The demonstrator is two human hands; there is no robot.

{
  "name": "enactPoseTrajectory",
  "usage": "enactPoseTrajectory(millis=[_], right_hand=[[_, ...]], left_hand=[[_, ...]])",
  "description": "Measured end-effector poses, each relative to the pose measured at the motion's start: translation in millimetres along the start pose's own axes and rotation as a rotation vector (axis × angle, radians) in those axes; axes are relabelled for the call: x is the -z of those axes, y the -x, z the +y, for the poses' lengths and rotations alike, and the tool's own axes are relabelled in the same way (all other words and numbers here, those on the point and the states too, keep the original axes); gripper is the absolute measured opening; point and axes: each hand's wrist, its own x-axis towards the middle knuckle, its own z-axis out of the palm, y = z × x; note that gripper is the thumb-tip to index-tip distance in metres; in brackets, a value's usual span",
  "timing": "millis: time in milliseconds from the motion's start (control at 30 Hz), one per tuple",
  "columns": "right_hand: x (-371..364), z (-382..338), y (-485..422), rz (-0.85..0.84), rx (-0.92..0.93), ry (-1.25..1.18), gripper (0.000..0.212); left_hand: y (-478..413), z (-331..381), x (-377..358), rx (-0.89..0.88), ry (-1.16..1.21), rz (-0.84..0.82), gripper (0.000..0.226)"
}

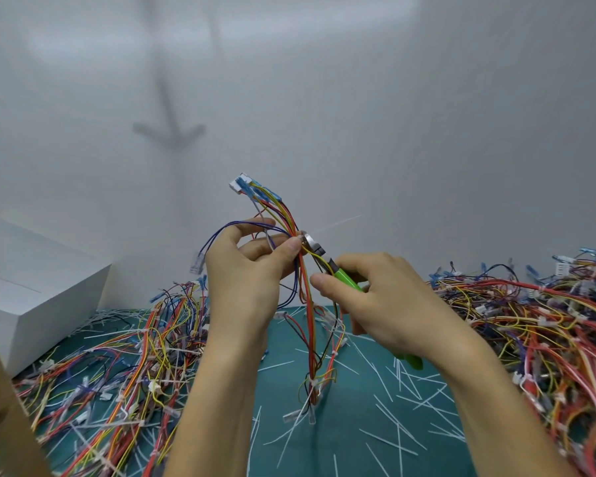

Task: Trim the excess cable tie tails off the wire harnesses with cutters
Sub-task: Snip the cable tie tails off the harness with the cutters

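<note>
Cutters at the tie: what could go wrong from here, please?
1. The head of the cutters sits right against the thumb of the left hand; a cut may nick it.
2. Yellow and red wires of the harness run past the blades; one could be cut.
3. The tail sticks out free; it may fly off when cut.

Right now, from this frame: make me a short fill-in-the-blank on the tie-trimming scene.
The right hand grips cutters with ____ handles.
The left hand holds the wire harness upright, its white connector at the ____ end.
An uncut tie tail sticks out to the ____ of the cutters' head.
A ____ box sits at the left.
Missing: green; top; right; white.
</note>
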Motion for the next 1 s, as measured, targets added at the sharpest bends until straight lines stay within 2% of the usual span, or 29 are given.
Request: enactPoseTrajectory(millis=[1000], right_hand=[[3.9,5.2,1.2,-0.003,0.023,0.101,0.050]], left_hand=[[-2.1,-0.6,3.0,-0.050,-0.154,-0.023,0.028]])
